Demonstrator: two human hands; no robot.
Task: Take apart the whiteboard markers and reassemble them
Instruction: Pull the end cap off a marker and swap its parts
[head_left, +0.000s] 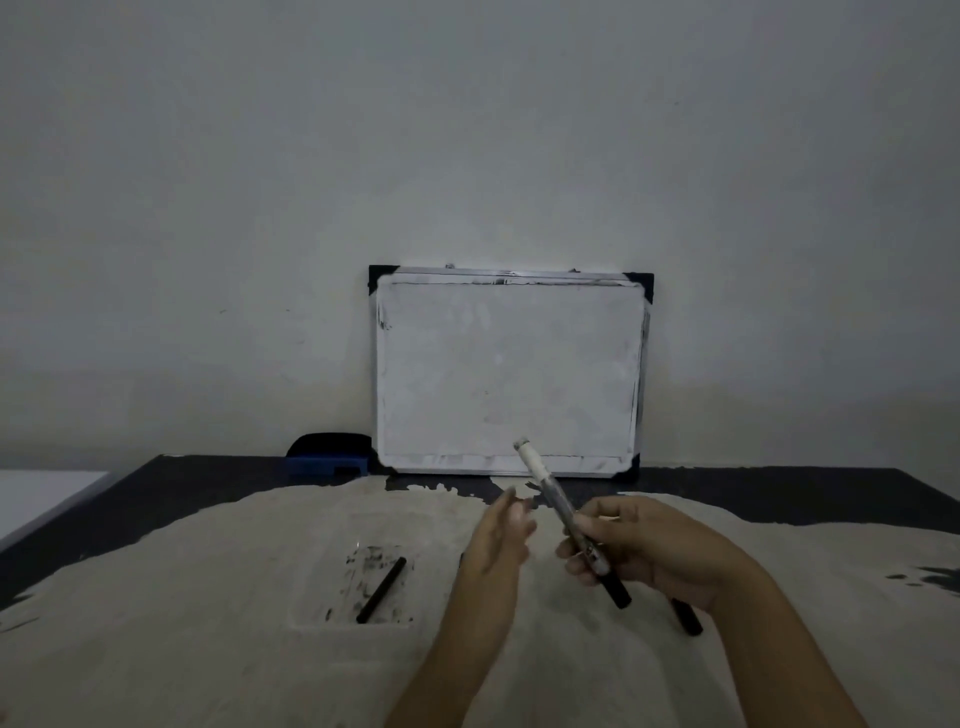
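Note:
My right hand (639, 545) grips a whiteboard marker (556, 499) by its lower half, white barrel tilted up and to the left, black end pointing down. My left hand (498, 540) hovers just left of the marker with fingers spread and nothing in it. A thin black stick-like marker part (382, 590) lies on an ink-stained clear sheet (332, 597) to the left. Another black piece (687, 618) lies on the cloth, partly hidden under my right hand.
A small whiteboard (509, 371) leans against the wall at the back of the dark table (156, 499). A blue and black eraser (330, 454) sits to its left. A pale cloth (208, 649) covers most of the table's near side.

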